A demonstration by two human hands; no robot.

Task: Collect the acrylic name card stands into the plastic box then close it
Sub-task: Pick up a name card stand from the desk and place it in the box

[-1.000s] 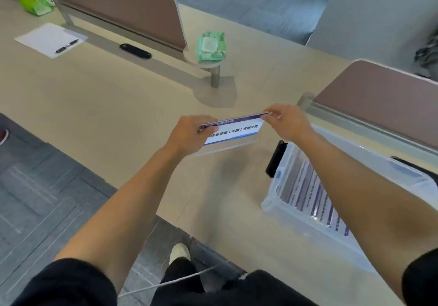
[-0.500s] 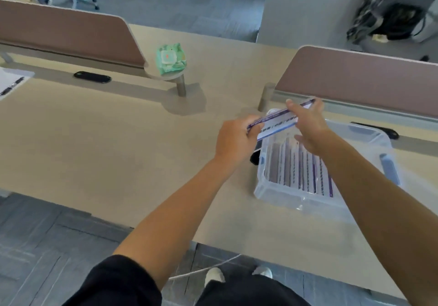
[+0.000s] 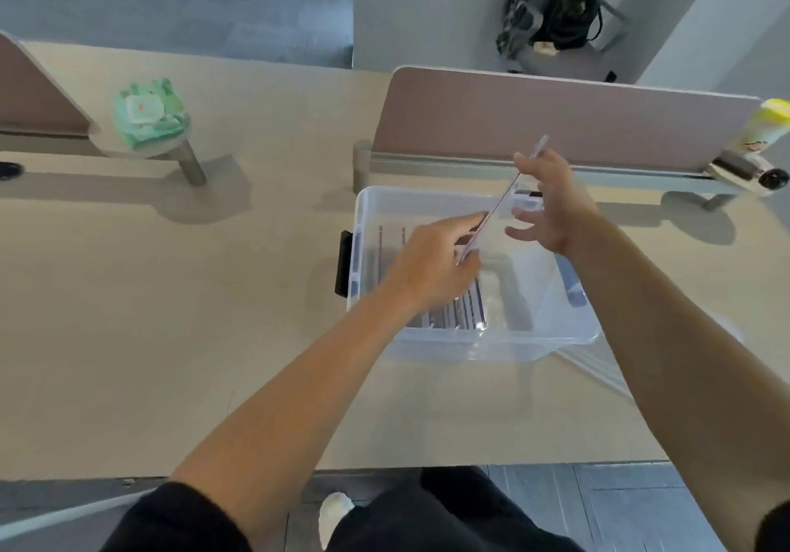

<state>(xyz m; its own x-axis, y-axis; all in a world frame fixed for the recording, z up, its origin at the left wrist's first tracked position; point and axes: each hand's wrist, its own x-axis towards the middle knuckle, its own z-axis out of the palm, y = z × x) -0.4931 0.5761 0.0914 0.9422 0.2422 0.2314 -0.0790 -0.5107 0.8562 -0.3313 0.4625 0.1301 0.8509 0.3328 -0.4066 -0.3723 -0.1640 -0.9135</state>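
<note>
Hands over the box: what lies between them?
A name card stand, seen edge-on in the head view, spans from the left hand to the right hand, above the plastic box.

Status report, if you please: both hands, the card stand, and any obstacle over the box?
Left hand and right hand grip name card stand, tilted above open plastic box. Other stands already inside. Nothing in the way.
</note>
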